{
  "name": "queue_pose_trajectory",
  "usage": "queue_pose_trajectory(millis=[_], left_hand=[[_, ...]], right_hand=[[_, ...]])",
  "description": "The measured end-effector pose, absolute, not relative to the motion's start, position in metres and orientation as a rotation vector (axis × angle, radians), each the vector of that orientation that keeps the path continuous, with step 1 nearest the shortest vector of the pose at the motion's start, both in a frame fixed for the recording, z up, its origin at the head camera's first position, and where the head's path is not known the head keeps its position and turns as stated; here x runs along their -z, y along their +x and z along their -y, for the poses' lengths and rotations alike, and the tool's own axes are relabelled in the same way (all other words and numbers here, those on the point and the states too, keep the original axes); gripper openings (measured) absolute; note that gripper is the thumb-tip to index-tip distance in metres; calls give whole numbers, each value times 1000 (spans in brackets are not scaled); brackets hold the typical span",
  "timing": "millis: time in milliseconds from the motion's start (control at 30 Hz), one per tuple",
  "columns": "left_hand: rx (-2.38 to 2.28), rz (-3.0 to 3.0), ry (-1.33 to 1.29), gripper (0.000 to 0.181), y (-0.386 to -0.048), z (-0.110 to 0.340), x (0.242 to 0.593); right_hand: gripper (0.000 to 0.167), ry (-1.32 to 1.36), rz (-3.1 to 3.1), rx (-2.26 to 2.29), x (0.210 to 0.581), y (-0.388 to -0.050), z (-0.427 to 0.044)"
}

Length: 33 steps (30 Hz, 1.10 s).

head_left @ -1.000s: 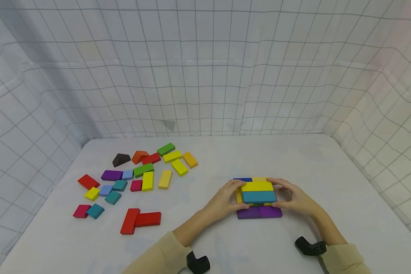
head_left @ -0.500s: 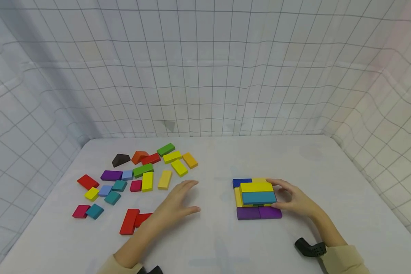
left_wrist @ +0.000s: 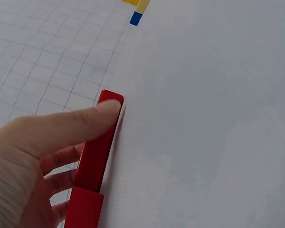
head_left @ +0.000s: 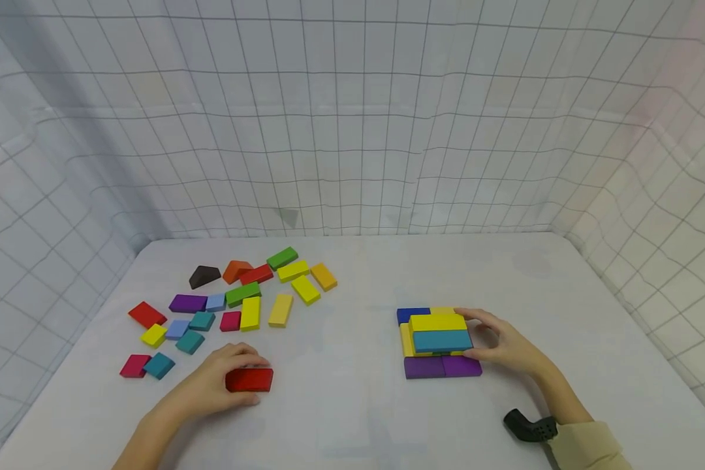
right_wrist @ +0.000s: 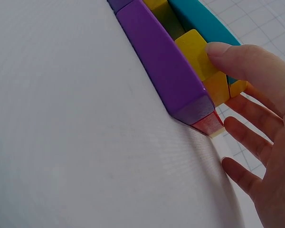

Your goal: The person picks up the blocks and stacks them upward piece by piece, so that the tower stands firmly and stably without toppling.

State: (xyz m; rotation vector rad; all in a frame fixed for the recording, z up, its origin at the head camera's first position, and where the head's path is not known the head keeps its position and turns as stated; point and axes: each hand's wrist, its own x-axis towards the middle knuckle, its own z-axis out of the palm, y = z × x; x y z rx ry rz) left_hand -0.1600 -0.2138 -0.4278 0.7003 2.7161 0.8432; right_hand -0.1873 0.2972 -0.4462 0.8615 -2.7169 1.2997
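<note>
While your right hand (head_left: 508, 344) holds the stack (head_left: 440, 341), your left hand (head_left: 214, 382) could lose a red block (head_left: 255, 380)

Across the pale surface (head_left: 341, 424), loose blocks (head_left: 250, 314) spread toward the far left corner; a wide swing of your left wrist could knock them out of place. Nearer the right edge stands the stack, its right end gripped between thumb and fingers of your right hand. A twist or a hard squeeze there could slide the teal block (head_left: 442, 341) or the yellow block (head_left: 437, 322) at its top.

Toward the near edge, left of centre, you pinch the red block with your left hand. The left wrist view shows a second red block (left_wrist: 83, 209) end to end with it; a quick lift could let that one drop, since its hold is unclear. You cannot tell whether either has left the surface.

Half a second ago, your left hand was spread between the loose blocks and the stack; now it has closed round the red. Your right hand has kept its place on the stack.
</note>
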Motion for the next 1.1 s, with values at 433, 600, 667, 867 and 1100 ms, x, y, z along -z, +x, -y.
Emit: queue_pose_trajectory(millis=[433,600,667,867,1100], left_hand=[[-907,-2759,775,49,-161,201,439],[-781,-2950,572,59,-157,191,437],[-767,-2979,551,56,-155,188,437],[-863,-2908,666,56,-155,185,439],[-831,-2938,639,59,-157,177,440]], right_hand=[[64,871,2699,-1273,441,-184,-291],[63,875,2702,-1261,431,-180,-286],[63,863,2714,-1251,429,-179,-285],[62,875,2700,-1266,430,-179,-285],[66,893,2687,-1269,448,-188,-295]])
